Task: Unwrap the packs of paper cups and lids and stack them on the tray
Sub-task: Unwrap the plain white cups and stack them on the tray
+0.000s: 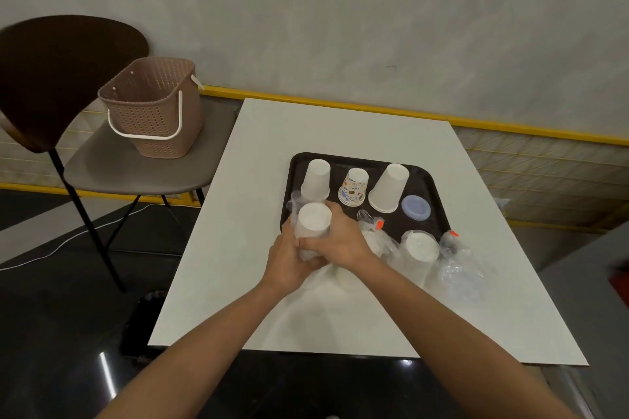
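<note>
Grey plaster wall runs behind a white tabletop (258,248), and a black tray (422,180) sits toward its far edge. Both hands meet at the tray's near left corner: the left hand (289,262) and the right hand (340,241) are curled around a wrapped stack of white cups (313,228), base up, with loose plastic trailing off it. Along the tray's far edge stand two upturned white cup stacks (316,178) (389,187) with a patterned cup stack (354,187) between them, and a pale blue lid (416,207) lies just beside the right one. At the tray's near right corner rest another wrapped cup pack (420,250) and crumpled wrapping (457,265). Left of the tabletop, a woven basket (153,109) sits on a chair (136,170).
</note>
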{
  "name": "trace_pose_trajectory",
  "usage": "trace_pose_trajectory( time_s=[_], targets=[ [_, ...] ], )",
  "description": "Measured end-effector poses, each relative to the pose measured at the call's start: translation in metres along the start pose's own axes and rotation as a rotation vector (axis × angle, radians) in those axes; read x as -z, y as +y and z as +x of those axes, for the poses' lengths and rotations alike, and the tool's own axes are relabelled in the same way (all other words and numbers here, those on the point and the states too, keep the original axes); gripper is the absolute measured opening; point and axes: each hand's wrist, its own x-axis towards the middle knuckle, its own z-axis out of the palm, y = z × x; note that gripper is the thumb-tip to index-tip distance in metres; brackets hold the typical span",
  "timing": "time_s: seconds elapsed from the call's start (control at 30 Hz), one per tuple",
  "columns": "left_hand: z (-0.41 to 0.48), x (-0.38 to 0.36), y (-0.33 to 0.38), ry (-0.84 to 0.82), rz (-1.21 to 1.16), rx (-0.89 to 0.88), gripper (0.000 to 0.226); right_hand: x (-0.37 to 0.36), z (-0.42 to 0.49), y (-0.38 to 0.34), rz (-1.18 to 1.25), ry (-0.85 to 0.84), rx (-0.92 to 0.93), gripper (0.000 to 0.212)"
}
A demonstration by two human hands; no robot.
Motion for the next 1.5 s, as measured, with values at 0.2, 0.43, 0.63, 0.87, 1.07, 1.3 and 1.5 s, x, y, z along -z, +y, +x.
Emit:
trace_pose_trajectory(
  time_s=[0.2,0.43,0.63,0.87,1.07,1.3,1.5],
  targets=[
    [-0.004,-0.003,-0.01,-0.092,-0.248,0.121,0.045,-0.019,-0.01,0.011,0.145,0.092,-0.053,0.089],
    [-0.002,0.002,-0.025,-0.126,-0.088,0.151,0.034,-0.03,-0.011,0.028,0.184,0.045,-0.117,0.082],
    [0.004,0.025,-0.031,-0.415,0.115,0.12,0.089,-0.036,-0.01,0.041,0.188,0.025,-0.143,0.086],
    [0.012,0.046,-0.009,-0.38,-0.095,-0.016,0.087,-0.046,-0.005,0.038,0.22,0.003,-0.123,0.097],
    [0.011,0.028,-0.011,-0.211,-0.106,-0.042,0.085,-0.049,-0.011,0.045,0.24,-0.054,-0.178,0.082],
    [0.017,0.023,-0.03,-0.208,-0.022,-0.055,0.084,-0.042,-0.008,0.048,0.301,-0.148,-0.061,0.107],
    [0.018,0.024,-0.034,-0.236,0.057,-0.064,0.08,-0.037,-0.014,0.044,0.449,-0.141,-0.007,0.102]
  ],
)
